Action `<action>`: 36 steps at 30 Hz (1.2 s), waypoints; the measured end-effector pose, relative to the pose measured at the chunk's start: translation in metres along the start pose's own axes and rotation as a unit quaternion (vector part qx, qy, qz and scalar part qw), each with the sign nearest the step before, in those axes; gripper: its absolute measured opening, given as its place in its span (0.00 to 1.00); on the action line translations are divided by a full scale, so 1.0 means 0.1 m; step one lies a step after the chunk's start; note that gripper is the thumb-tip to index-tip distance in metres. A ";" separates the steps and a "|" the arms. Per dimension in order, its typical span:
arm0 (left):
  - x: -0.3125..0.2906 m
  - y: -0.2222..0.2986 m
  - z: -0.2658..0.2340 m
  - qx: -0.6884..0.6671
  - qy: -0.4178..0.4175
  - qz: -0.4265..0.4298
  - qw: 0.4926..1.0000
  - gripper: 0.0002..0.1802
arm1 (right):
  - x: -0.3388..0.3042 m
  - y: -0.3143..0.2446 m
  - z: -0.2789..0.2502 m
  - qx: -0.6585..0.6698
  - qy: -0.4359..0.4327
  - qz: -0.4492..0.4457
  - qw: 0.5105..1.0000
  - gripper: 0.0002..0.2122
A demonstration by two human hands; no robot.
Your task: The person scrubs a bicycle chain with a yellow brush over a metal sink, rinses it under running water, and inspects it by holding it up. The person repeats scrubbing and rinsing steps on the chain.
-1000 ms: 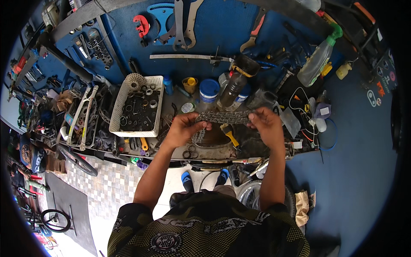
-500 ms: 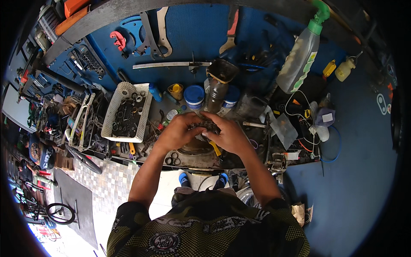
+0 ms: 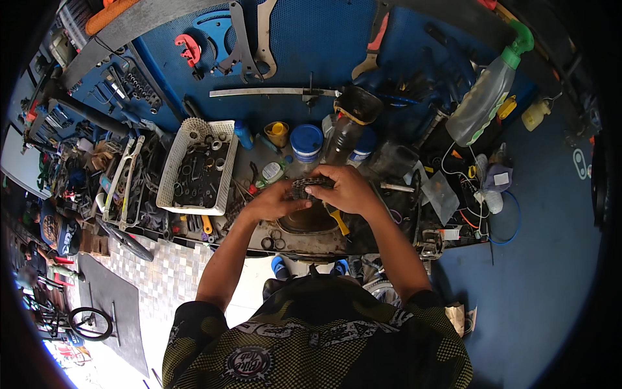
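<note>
Over the workbench, a dark, greasy bicycle cassette (image 3: 302,188) with stacked toothed rings is held between both my hands. My left hand (image 3: 277,202) grips its left side, the thumb stretched along the lower edge. Fingers of my right hand (image 3: 345,189) wrap over the top and right side, and the thumb presses on its face. Partly hidden beneath them is a shallow brown tray (image 3: 288,225). A yellow-handled brush (image 3: 341,223) leans at the tray's right. Metal rings (image 3: 267,243) lie near the bench's front edge.
A white perforated basket (image 3: 166,185) of small metal parts stands to the left. Behind my hands are blue-lidded tubs (image 3: 306,141) and a cut dark bottle (image 3: 339,144). A green-topped spray bottle (image 3: 483,97) hangs at the upper right. Tools hang on the blue wall panel (image 3: 304,55).
My left hand has shifted lower on the cassette, and my right hand has rolled over its top, so more of the toothed rings show. The whole view has shifted slightly.
</note>
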State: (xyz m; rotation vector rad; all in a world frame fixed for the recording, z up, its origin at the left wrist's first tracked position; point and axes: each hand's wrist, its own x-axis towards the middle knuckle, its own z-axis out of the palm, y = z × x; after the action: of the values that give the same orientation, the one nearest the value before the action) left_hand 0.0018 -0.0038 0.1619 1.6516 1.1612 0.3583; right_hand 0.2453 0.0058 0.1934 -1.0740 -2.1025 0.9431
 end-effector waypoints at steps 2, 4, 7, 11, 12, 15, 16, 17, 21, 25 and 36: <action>0.10 -0.15 -0.04 -0.001 -0.017 0.003 1.000 0.20 | 0.10 0.07 0.07 -0.023 0.017 -0.063 0.998 0.15; 0.21 -0.30 -0.02 -0.025 -0.026 0.036 0.999 0.22 | 0.17 0.14 0.12 -0.026 0.002 -0.079 0.997 0.15; 0.34 -0.49 0.06 -0.068 -0.019 0.095 0.993 0.26 | 0.23 0.21 0.13 -0.063 -0.028 -0.087 0.994 0.15; 0.39 -0.56 0.18 -0.045 0.018 0.117 0.992 0.24 | 0.23 0.23 0.09 -0.113 -0.050 -0.079 0.989 0.15; 0.40 -0.54 0.20 -0.039 0.033 0.155 0.987 0.22 | 0.24 0.24 0.08 -0.124 -0.056 -0.074 0.988 0.16; 0.42 -0.41 0.21 -0.110 -0.033 0.094 0.989 0.25 | 0.24 0.27 0.06 -0.149 -0.073 -0.055 0.984 0.16; 0.43 -0.35 0.19 -0.079 -0.036 0.076 0.993 0.26 | 0.24 0.28 0.05 -0.154 -0.076 -0.044 0.984 0.16; 0.43 -0.29 0.17 -0.043 -0.037 0.047 0.997 0.28 | 0.24 0.29 0.04 -0.159 -0.078 -0.033 0.984 0.16; 0.38 -0.10 0.10 0.066 -0.040 -0.004 0.997 0.32 | 0.21 0.28 0.00 -0.171 -0.083 -0.016 0.982 0.16; 0.48 -0.19 0.15 0.004 -0.105 -0.037 0.994 0.27 | 0.17 0.20 -0.02 -0.207 -0.089 -0.023 0.974 0.15; 0.56 -0.75 0.40 -0.436 0.014 0.011 0.900 0.23 | -0.38 0.57 0.33 -0.246 0.116 0.072 0.960 0.23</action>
State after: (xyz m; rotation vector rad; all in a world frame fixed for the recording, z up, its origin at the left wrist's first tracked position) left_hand 0.0195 0.0190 0.0639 0.8633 0.8050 0.7858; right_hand 0.2640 -0.0125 0.1221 -1.5180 -2.1290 0.3272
